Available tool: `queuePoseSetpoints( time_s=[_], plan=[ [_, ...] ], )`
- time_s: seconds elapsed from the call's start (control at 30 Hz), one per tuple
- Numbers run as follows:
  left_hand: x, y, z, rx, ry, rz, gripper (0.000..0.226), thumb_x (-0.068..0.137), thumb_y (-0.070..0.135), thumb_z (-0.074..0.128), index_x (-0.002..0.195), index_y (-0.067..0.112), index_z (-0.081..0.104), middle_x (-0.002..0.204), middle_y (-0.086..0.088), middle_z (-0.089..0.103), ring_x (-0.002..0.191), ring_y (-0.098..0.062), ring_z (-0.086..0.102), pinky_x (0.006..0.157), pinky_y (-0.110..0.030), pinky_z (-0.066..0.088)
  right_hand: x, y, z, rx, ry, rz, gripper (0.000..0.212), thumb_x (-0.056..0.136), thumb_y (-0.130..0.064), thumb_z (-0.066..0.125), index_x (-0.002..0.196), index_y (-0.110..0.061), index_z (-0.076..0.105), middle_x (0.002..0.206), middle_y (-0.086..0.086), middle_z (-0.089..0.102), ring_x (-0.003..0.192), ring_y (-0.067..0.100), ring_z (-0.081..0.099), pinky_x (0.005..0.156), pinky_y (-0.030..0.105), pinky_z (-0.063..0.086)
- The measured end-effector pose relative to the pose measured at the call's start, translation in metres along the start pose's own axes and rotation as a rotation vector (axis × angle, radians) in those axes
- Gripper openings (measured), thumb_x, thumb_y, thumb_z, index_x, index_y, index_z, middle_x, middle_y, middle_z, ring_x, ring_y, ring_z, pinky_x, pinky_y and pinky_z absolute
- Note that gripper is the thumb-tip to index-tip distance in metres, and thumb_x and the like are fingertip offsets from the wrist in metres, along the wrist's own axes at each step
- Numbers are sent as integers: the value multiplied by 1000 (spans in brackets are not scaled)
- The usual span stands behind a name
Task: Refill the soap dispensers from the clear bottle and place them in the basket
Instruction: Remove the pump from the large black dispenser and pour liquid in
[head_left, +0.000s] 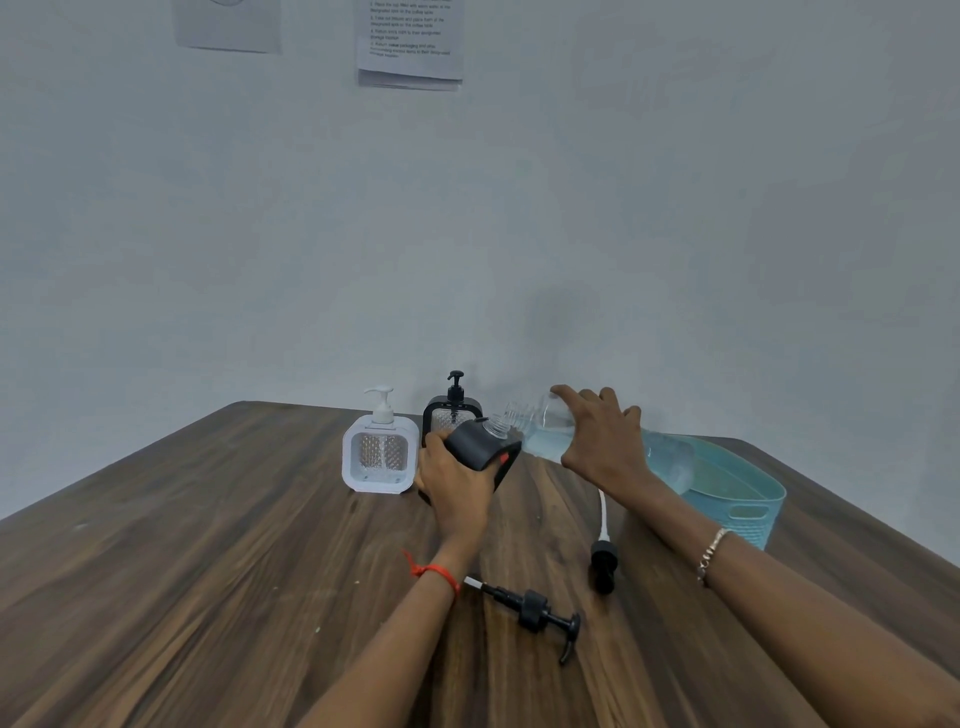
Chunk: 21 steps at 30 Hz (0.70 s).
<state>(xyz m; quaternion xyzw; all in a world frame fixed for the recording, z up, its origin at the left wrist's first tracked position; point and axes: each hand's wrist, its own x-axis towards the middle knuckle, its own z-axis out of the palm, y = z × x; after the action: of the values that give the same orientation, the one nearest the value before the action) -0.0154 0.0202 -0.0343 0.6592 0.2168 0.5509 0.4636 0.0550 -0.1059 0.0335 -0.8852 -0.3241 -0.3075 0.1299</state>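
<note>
My left hand (454, 480) grips a black soap dispenser (480, 447) with its pump off, tilted to the right so its open clear neck faces the clear bottle (545, 431). My right hand (602, 436) holds that bottle tipped on its side, its open mouth next to the dispenser's neck, pale liquid inside. A white dispenser (380, 449) and a second black dispenser (453, 410) stand upright behind, pumps on. The light blue basket (743, 493) sits to the right, partly hidden by my right forearm.
Two loose black pump heads lie on the wooden table (208, 545): one (535, 610) near my left wrist, another (603, 561) with a white tube between my arms. A grey wall with pinned papers (410, 41) stands right behind the table's far edge.
</note>
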Motion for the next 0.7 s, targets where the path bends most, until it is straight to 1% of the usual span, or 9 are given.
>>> queuePoseSetpoints(
  time_s=[0.1,0.23,0.37,0.7],
  plan=[
    [-1,0,0,-1,2,-2,61,56,28,88,100,6,51,99,-12,61,94,-28,57,86,-51,47,0,0,-1,-1,-3,-2,65,78,-22,62,137,-27,35,115,1,57,110,24,43,86,40,34],
    [-2,-1,-1,-8,1,-1,59,57,27,88,99,9,51,99,-10,61,94,-27,57,85,-51,48,-2,-2,-4,-12,-17,1,66,77,-16,60,138,-26,34,116,2,57,111,24,42,87,40,34],
    [-3,0,-1,-19,5,0,58,57,27,88,97,10,50,97,-9,61,93,-26,57,85,-51,48,-3,-3,-6,-30,-34,-2,67,77,-15,59,138,-26,33,119,2,56,113,24,42,89,41,34],
    [-4,0,-1,-46,2,-12,58,55,30,88,95,12,50,95,-9,62,90,-25,58,83,-51,49,-2,-3,-9,-40,-29,-6,68,75,-11,58,138,-26,35,116,2,57,112,24,42,89,41,35]
  ],
)
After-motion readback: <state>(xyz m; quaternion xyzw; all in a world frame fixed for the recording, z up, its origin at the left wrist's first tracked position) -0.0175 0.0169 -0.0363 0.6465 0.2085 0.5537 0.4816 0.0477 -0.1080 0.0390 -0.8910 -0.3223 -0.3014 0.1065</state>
